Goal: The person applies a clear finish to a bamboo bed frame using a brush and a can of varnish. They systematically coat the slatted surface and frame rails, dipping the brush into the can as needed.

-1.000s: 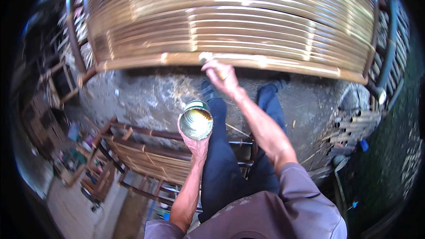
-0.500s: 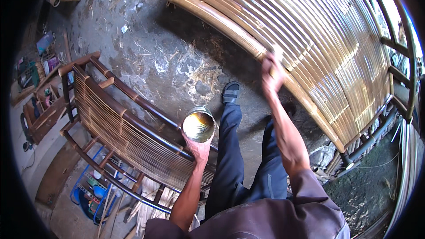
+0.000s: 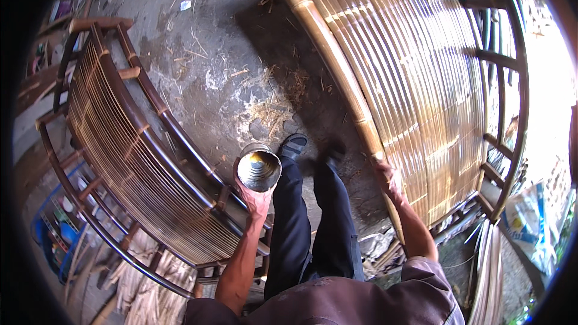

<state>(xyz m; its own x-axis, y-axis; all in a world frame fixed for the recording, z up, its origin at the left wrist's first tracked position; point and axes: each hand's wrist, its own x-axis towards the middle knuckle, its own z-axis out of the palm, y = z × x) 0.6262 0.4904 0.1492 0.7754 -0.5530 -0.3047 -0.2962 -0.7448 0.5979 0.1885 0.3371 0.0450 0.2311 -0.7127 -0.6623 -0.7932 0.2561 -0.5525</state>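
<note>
A metal can [image 3: 260, 179] is gripped around its near side by the left hand [image 3: 254, 200], fingers curled; its open mouth is turned upward, and yellow-brown residue can be seen inside. It is held in front of the person's body, between two bamboo benches. The right hand [image 3: 391, 184] is placed at the front rail [image 3: 348, 81] of the right-hand slatted surface [image 3: 409, 90]; its fingers are blurred, so whether they are closed on anything cannot be told. At far right, a white sack [image 3: 531, 221] is marked with blue print, too indistinct to be read.
</note>
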